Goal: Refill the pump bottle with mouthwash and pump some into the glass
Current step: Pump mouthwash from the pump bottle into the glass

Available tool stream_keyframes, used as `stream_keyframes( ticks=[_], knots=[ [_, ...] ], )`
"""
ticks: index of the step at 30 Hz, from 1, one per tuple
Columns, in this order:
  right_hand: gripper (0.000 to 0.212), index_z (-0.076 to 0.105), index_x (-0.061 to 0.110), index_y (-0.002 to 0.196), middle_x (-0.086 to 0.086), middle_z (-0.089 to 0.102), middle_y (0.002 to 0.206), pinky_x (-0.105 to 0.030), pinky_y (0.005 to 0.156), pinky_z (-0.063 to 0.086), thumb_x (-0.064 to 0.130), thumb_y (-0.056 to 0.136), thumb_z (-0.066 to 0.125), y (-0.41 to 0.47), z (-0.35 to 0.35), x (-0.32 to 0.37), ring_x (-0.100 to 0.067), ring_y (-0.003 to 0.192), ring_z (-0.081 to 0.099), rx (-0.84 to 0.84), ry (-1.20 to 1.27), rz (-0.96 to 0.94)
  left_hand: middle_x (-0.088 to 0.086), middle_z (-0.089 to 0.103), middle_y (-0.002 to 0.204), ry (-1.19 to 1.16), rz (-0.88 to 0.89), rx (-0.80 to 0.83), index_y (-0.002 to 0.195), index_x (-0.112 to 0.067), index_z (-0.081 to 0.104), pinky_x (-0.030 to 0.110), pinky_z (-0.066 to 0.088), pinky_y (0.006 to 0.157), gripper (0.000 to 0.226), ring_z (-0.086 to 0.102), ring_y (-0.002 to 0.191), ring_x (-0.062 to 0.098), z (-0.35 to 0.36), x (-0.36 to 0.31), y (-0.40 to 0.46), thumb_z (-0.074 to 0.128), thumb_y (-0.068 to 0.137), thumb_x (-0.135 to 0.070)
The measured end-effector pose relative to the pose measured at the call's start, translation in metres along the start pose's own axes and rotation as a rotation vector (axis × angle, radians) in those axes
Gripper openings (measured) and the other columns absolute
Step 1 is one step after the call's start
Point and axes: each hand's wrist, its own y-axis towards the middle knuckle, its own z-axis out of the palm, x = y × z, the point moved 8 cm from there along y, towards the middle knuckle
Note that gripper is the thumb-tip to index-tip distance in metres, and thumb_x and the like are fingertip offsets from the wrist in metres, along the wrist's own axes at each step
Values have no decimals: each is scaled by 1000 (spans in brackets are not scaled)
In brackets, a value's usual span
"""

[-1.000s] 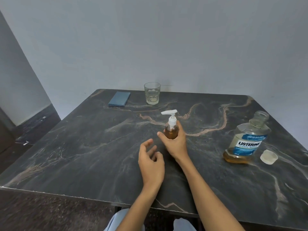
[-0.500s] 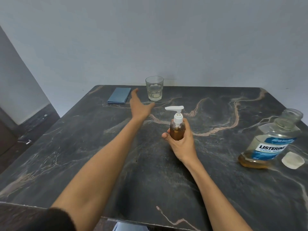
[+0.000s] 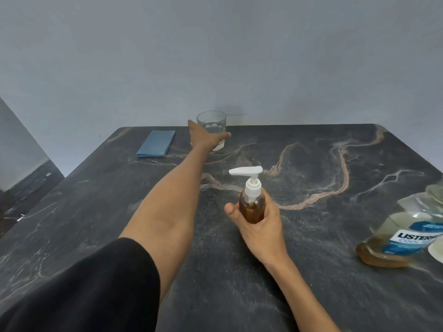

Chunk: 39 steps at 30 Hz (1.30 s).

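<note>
Refill apparently done: pump bottle point(image 3: 251, 207) showing amber liquid nearly to the neck, white pump head screwed on, gripped upright in the right hand point(image 3: 260, 226) over the middle of the desk point(image 3: 311, 295). Mouthwash bottle point(image 3: 405, 238) standing uncapped near the right edge, only a shallow amber layer left at its base, cap point(image 3: 436, 250) just beside it and cut off by the frame. Pumping not yet begun. Left hand point(image 3: 206, 137) stretched to the far edge and wrapped around the lower part of the glass point(image 3: 211, 127), thumb on one side, fingers on the other; whether already squeezing or only touching, hard to tell. Glass seemingly holding at most a trace at the bottom, too small to judge. Folded blue cloth point(image 3: 156, 143) lying near the far left corner, apart from the glass.

Half a second earlier, left hand short of the glass, fingers spread in the reach; now closed in around it. A full second earlier, resting near the front edge beside the right hand. Pump bottle lifted slightly and kept in the same grip throughout.
</note>
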Motion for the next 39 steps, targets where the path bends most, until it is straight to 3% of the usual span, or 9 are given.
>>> stream_keyframes(
  ticks=[3, 7, 13, 18, 22, 26, 32, 39],
  knots=[
    [51, 47, 11, 73, -11, 45, 66, -29, 58, 38, 55, 70, 73, 0, -1, -1, -13, 60, 41, -20, 6, 28, 15, 38, 143, -38, -18, -28, 141, -3, 21, 37, 37, 107, 109, 39, 132, 30, 7, 3, 14, 87, 61, -36],
    [47, 46, 16, 69, -3, 43, 62, -29, 58, 39, 56, 68, 72, -1, -3, -1, -11, 59, 41, -61, -24, 55, 10, 51, 128, -81, -4, -124, 123, -7, 43, 26, 41, 84, 85, 51, 116, 25, 7, 7, 21, 88, 58, -37],
    [52, 44, 13, 68, 0, 42, 61, -28, 57, 37, 58, 67, 72, -1, -5, -1, -11, 59, 40, -80, -26, 67, 8, 56, 124, -50, 61, -201, 123, -9, 49, 30, 45, 89, 86, 53, 113, 23, -13, 2, 9, 87, 54, -44],
    [47, 40, 22, 62, 14, 38, 56, -19, 54, 33, 56, 68, 73, -1, -7, 1, -4, 55, 35, -96, -35, 53, -4, 56, 104, -122, 290, -217, 114, -16, 51, 13, 41, 71, 76, 55, 95, 14, -60, -13, -56, 86, 54, -47],
    [49, 49, 17, 71, 11, 49, 61, -18, 56, 41, 59, 65, 73, -3, -9, 4, -5, 57, 45, -126, -22, 50, -15, 57, 109, -166, 461, -146, 114, -26, 48, 26, 51, 85, 76, 61, 104, 13, -110, -8, -143, 85, 50, -46],
    [51, 53, 18, 76, 9, 56, 66, -14, 58, 44, 62, 61, 71, -4, -14, 8, -3, 59, 51, -180, -20, 44, -5, 60, 116, -248, 519, -124, 119, -19, 50, 17, 51, 85, 86, 63, 105, 10, -149, 11, -228, 87, 44, -38],
    [43, 50, 22, 74, 14, 51, 63, -13, 57, 42, 59, 65, 70, -6, -14, 9, 0, 57, 47, -156, -65, 33, -1, 62, 116, -308, 482, -134, 118, -19, 53, 16, 50, 84, 88, 64, 105, 13, -169, 40, -289, 90, 39, -34],
    [30, 53, 29, 75, -4, 63, 74, -8, 59, 43, 52, 71, 73, -7, -15, 5, -5, 63, 57, -153, -58, 62, -3, 61, 118, -315, 392, -147, 115, -25, 55, 23, 53, 85, 85, 63, 105, 12, -168, 52, -293, 89, 39, -39]
  ],
)
